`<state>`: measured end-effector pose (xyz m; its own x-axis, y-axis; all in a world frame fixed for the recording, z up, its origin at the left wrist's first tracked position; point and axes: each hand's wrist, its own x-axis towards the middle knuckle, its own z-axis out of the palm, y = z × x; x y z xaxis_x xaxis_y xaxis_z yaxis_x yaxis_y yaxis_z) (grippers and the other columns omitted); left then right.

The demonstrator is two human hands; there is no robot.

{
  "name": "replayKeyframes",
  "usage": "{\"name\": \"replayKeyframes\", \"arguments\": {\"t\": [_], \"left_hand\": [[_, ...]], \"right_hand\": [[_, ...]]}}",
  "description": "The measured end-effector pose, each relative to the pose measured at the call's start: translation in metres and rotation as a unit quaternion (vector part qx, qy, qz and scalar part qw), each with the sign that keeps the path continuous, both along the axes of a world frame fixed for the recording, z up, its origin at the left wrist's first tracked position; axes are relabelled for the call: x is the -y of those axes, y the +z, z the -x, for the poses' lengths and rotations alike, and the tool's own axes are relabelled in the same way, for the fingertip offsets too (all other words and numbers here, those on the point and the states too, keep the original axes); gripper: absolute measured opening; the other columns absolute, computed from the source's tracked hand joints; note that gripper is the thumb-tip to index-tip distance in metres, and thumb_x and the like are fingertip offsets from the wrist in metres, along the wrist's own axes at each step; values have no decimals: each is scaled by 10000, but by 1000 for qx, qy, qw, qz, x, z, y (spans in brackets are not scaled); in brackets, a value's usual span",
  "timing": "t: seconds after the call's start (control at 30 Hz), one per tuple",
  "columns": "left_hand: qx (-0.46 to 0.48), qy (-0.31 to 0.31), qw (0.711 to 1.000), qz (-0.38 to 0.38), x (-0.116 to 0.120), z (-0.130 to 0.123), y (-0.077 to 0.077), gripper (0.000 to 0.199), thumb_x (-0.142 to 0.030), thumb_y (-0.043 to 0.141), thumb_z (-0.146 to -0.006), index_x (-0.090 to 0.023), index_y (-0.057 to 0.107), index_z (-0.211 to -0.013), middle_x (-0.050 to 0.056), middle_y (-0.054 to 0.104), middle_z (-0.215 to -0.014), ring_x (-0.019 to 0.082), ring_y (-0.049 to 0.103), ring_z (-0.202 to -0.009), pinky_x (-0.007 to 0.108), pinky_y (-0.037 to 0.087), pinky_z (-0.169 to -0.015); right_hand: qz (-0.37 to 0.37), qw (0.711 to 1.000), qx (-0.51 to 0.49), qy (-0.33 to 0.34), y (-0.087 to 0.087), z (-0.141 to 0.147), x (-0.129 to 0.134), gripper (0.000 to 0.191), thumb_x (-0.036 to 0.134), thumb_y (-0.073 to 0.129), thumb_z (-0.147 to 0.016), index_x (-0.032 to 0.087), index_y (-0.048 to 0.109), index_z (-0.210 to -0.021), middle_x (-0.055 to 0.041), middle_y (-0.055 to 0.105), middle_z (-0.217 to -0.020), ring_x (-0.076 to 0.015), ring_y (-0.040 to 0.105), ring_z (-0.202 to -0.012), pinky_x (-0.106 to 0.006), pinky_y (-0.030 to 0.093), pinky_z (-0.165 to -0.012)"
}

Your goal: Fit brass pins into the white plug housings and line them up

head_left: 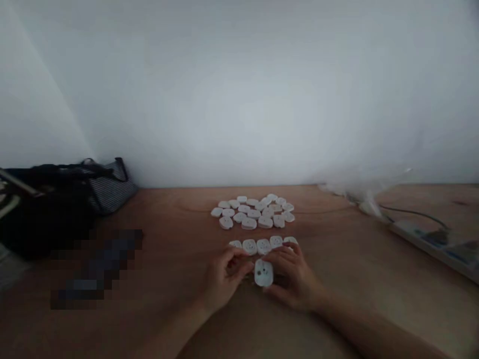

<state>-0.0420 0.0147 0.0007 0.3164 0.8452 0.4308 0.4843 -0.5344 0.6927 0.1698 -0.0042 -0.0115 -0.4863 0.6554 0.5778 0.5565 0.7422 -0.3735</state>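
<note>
My right hand (294,279) grips a small white rounded-square plastic housing (264,273) by its right side, thumb below and fingers above. Its hollow face, with small dark spots, is turned towards me. My left hand (224,276) is at the housing's left edge, thumb and fingers pinched together; whatever is between the fingertips is too small to make out. Just beyond both hands lies a row of similar white housings (249,247), its ends partly covered by my fingers. Farther back, many more white pieces (249,223) lie in a loose cluster.
A black bag with a mesh side (112,187) stands at the far left. In front of it lies a blurred-out dark object (101,264). On the right are a clear plastic bag (359,192), a dark cable (415,212) and a pale tray (430,242) of small items. A wall rises behind the wooden table (168,239).
</note>
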Motion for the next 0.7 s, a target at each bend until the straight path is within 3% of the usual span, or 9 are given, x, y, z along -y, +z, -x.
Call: {"name": "replayKeyframes", "arguments": {"t": [0.17, 0.37, 0.5, 0.7], "left_hand": [[-113, -74, 989, 53, -7, 29, 10, 113, -221, 583, -800, -159, 650, -734, 15, 597, -737, 139, 561, -680, 228, 431, -623], [-173, -110, 975, 91, -5, 31, 10, 197, -263, 589, -807, -225, 688, -973, 30, 594, -905, 159, 578, -781, 244, 450, -680], [-176, -122, 974, 70, -4, 26, 7, 194, -258, 591, -811, -242, 699, -971, 30, 598, -910, 174, 577, -837, 269, 444, -747], [-138, -102, 983, 66, -5, 27, -2, 85, -188, 590, -799, -180, 673, -785, 16, 619, -806, 149, 586, -742, 230, 437, -658]], "right_hand": [[8, 999, -13, -48, -2, -7, -4, 403, 394, 679, -680, 216, 556, -1020, -57, 658, -934, -240, 589, -887, -428, 315, -893], [11, 999, -15, -30, -3, -5, -4, 421, 374, 697, -666, 215, 555, -1030, -54, 657, -938, -239, 586, -884, -428, 327, -876], [13, 999, -20, -26, -2, -4, -4, 414, 372, 694, -669, 214, 562, -1029, -66, 658, -931, -250, 584, -881, -435, 339, -863], [22, 999, -28, -21, -3, -4, -4, 430, 379, 694, -667, 220, 560, -1044, -69, 655, -937, -252, 583, -885, -432, 353, -857]]}}
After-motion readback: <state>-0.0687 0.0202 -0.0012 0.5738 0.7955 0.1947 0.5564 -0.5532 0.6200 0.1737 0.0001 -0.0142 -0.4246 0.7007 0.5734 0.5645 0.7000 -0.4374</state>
